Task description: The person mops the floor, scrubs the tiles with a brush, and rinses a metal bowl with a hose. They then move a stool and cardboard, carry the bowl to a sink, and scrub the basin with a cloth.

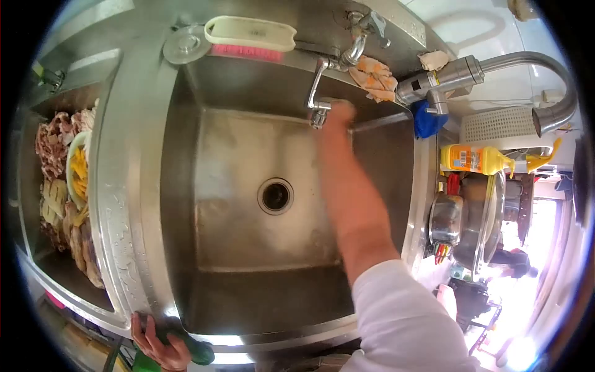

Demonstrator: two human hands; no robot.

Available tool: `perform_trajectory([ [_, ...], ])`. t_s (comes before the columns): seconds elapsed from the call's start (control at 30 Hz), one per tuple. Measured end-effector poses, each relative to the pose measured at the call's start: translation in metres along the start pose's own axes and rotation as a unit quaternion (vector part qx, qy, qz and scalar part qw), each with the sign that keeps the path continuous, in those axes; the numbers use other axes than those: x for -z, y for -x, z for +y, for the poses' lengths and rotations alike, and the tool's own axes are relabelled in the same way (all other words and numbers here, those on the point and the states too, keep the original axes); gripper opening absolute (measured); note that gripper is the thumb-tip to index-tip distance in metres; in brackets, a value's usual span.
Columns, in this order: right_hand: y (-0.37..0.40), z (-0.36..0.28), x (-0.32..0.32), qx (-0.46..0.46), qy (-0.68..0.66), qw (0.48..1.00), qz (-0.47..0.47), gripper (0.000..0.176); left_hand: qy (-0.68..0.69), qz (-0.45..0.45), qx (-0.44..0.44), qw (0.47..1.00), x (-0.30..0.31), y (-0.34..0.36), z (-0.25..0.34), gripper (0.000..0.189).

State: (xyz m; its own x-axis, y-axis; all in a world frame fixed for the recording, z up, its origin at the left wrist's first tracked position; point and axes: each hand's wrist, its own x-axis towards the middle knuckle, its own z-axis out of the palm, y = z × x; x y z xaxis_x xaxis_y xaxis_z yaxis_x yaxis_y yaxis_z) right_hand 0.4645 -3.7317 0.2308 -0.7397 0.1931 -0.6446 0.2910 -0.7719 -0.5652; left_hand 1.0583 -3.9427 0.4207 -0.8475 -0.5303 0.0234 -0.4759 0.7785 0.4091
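My right arm stretches across the deep steel sink [235,242]. My right hand [339,115] is at the end of the chrome tap spout [315,93], its fingers smeared and partly hidden by the spout. Down at the lower left, my left hand [162,348] is by the front rim of the sink, fingers bent around a green thing [201,352] whose kind I cannot tell. The basin beneath my right arm shows a round drain [275,196] in its floor.
Left of the divider, another basin [102,248] holds raw meat [54,146] and a bowl of yellow pieces [79,170]. Along the back ledge lie a pale long-handled brush [251,34] and an orange-white cloth [375,77]. A yellow bottle [474,159] and steel bowls [480,217] stand right.
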Motion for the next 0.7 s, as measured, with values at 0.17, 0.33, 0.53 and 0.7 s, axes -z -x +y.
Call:
perform_trajectory([
  [0.17, 0.109, 0.165, -0.091, -0.152, 0.051, 0.987, -0.005, 0.023, -0.081, -0.002, -0.054, 0.995, 0.005, -0.005, -0.003, 0.05],
  [0.33, 0.045, 0.068, -0.021, -0.157, -0.061, 0.981, -0.091, 0.014, -0.054, 0.018, -0.058, 0.997, 0.002, -0.003, -0.006, 0.051],
  [0.53, 0.006, -0.142, 0.007, 0.056, 0.116, 0.991, 0.028, 0.018, -0.074, 0.01, -0.061, 0.995, 0.004, 0.001, -0.011, 0.047],
  [0.7, -0.002, -0.113, 0.076, 0.546, 0.627, 0.548, 0.087, 0.024, -0.05, -0.018, -0.058, 0.997, 0.005, -0.004, -0.013, 0.045],
])
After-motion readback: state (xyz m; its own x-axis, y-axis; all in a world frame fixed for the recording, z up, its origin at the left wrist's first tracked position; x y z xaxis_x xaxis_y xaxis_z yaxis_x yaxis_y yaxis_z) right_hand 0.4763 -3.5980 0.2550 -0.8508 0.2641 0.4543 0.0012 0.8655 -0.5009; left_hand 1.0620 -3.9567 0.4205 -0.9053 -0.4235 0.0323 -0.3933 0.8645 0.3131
